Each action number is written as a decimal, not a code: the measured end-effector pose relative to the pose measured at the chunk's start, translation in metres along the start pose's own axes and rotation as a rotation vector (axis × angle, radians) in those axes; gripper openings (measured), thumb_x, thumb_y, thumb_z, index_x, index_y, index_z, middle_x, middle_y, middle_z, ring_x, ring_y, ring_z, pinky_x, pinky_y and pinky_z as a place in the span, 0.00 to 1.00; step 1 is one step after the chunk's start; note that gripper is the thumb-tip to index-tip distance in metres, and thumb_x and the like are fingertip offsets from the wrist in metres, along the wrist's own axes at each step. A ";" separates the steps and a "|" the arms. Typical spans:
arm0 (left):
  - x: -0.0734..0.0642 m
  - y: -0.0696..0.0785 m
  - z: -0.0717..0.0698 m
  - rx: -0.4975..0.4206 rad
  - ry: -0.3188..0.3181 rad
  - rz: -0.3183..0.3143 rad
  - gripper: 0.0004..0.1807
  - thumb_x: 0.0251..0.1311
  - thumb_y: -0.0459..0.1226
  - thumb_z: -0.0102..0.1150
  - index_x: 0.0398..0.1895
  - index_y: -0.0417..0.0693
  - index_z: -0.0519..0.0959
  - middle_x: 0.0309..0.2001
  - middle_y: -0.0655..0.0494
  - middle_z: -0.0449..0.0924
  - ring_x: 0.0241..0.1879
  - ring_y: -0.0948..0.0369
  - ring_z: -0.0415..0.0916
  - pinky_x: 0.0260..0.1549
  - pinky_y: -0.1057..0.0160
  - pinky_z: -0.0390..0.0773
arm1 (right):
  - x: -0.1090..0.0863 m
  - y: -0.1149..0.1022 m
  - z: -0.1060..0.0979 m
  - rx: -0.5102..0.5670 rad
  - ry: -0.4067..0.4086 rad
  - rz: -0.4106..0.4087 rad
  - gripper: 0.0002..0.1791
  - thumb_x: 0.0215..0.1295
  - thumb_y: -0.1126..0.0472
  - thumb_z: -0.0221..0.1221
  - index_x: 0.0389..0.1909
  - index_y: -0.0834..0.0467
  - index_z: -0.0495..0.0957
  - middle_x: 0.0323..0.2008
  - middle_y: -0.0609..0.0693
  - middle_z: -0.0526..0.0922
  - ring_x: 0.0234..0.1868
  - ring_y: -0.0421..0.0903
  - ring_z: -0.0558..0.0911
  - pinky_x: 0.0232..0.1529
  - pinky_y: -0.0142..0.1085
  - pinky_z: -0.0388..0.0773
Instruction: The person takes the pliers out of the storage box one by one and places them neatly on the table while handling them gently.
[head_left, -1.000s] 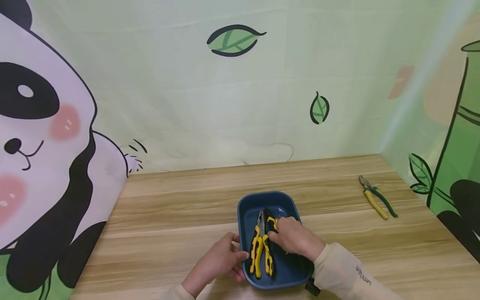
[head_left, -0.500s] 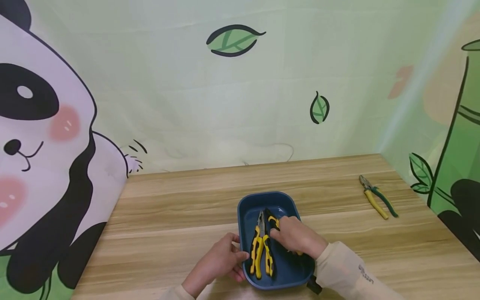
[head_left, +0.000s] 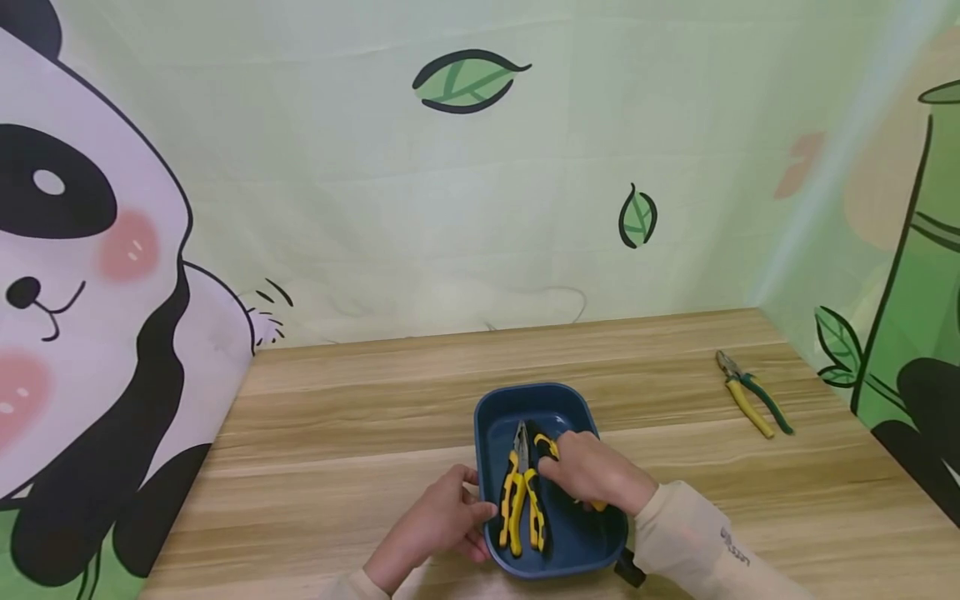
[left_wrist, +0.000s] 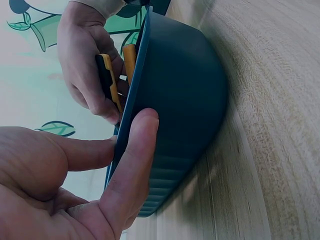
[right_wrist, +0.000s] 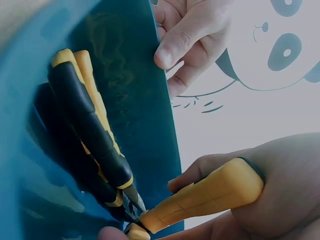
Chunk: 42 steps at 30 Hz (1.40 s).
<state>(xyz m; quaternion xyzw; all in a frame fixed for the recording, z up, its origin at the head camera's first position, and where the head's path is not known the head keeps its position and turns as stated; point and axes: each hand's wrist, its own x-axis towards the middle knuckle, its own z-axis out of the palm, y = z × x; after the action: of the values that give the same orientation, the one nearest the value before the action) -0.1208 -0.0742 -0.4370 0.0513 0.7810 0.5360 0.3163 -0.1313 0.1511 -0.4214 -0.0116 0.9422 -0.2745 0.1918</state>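
Observation:
A dark blue plastic tray (head_left: pixel 573 537) sits on the table. My left hand (head_left: pixel 450 508) pinches its left rim, thumb on the inner side and fingers outside, as the left wrist view shows. Inside the tray, along the left, lie pliers (head_left: pixel 516 512) with yellow-and-black handles, their metal jaws pointing away from me. My right hand (head_left: pixel 592 471) reaches into the tray and grips a second pair of pliers (right_wrist: pixel 210 195) by the yellow-and-black handles; their jaws are hidden. In the right wrist view, the gripped handle crosses close by the jaws of the lying pair.
Another pair of pliers (head_left: pixel 744 406), with one yellow and one green handle, lies at the back right of the wood-grain table (head_left: pixel 337 417). A cloth backdrop (head_left: pixel 337 167) with a panda and leaves rises behind. A small black object (head_left: pixel 630 570) shows below my right wrist.
My right hand has shifted slightly to the right with the pliers, and a yellow handle end now shows beneath it. My left hand, the tray and the lying pliers stay in place.

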 end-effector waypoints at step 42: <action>0.000 0.001 0.002 0.016 0.013 0.012 0.24 0.72 0.29 0.60 0.63 0.28 0.63 0.34 0.44 0.82 0.20 0.57 0.83 0.22 0.58 0.89 | -0.030 -0.024 -0.045 0.117 0.063 -0.064 0.14 0.73 0.55 0.53 0.27 0.58 0.72 0.13 0.50 0.73 0.10 0.44 0.71 0.11 0.31 0.69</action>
<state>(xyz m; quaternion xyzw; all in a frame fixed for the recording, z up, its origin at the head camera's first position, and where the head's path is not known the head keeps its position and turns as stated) -0.1199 -0.0720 -0.4363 0.0550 0.7870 0.5317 0.3079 -0.1218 0.1577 -0.3636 -0.0220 0.9292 -0.3355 0.1533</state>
